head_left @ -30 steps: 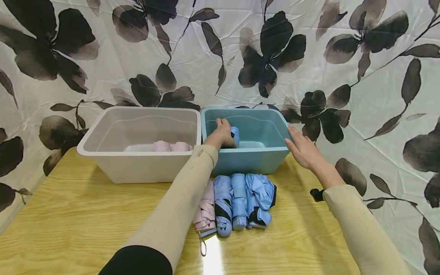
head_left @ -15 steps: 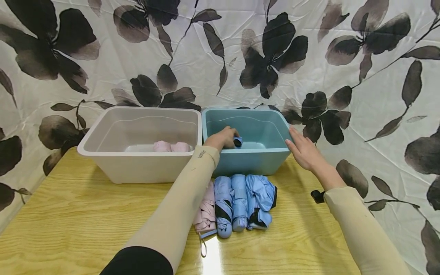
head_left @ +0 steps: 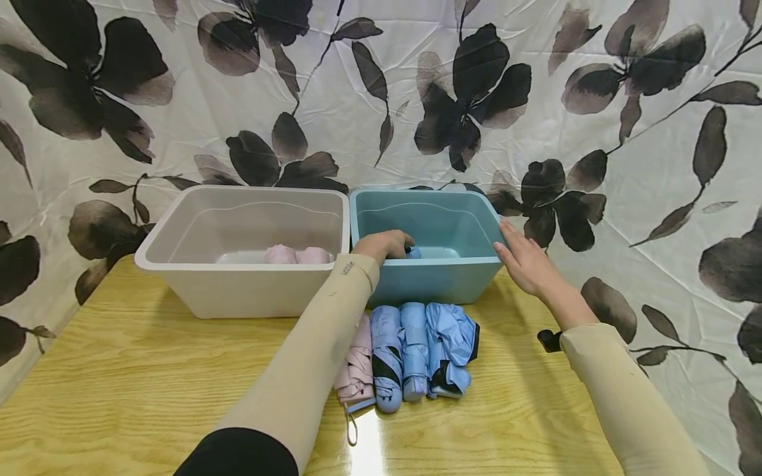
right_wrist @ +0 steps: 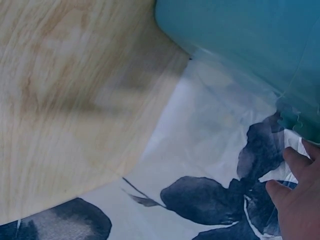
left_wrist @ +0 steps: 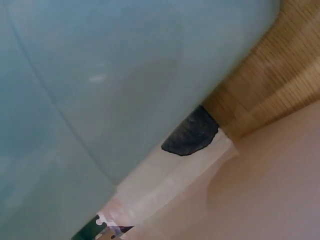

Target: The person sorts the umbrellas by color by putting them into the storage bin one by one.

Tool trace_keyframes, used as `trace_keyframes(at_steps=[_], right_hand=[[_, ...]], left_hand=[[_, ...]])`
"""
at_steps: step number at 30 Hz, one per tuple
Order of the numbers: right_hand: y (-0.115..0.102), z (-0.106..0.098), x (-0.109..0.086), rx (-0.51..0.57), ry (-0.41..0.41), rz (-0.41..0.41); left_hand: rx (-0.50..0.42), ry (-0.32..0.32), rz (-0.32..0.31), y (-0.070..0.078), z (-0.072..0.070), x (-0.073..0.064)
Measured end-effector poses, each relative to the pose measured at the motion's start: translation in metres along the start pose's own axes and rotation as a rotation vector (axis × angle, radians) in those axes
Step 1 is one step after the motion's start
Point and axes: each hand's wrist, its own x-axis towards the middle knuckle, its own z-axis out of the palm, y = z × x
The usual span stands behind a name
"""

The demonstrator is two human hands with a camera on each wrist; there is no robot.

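Observation:
My left hand (head_left: 383, 244) reaches over the front rim of the blue bin (head_left: 434, 281), fingers curled down around a blue folded umbrella (head_left: 414, 252). Only one end of that umbrella shows beyond the fingers; the rest is hidden by the hand and the bin wall. At the bin's right rim, my right hand (head_left: 526, 261) rests with straight fingers; the right wrist view shows its fingertips at the bin's edge. Before the bin, side by side on the table, lie a pink folded umbrella (head_left: 357, 370) and three blue ones, the rightmost blue umbrella (head_left: 449, 337) loosely bundled.
A beige bin (head_left: 238, 291) stands against the blue one's left side, with two pink rolled items (head_left: 296, 254) inside. Behind both hangs a floral cloth (head_left: 381, 86). The wooden table (head_left: 149, 383) ends at the right, near my right forearm.
My left hand has lowered into the blue bin, and the blue umbrella has tipped from upright to lower down, showing less. The right hand has stayed at the rim.

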Motion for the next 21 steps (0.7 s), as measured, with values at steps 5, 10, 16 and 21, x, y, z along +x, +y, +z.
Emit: trace_keyframes(at_steps=[5,10,16,21], right_hand=[[0.0,0.0,0.0,0.003,0.0,-0.003],[-0.001,0.001,0.0,-0.003,0.0,-0.002],[-0.001,0.0,0.0,-0.009,-0.013,0.0],[-0.001,-0.001,0.0,-0.01,-0.014,0.001]], left_hand=[[-0.072,0.028,0.03,-0.002,0.002,0.001],[-0.107,0.083,0.114,-0.002,0.001,-0.006],[-0.142,0.199,0.199,0.0,-0.003,-0.015],[-0.166,0.302,0.248,0.006,-0.007,-0.028]])
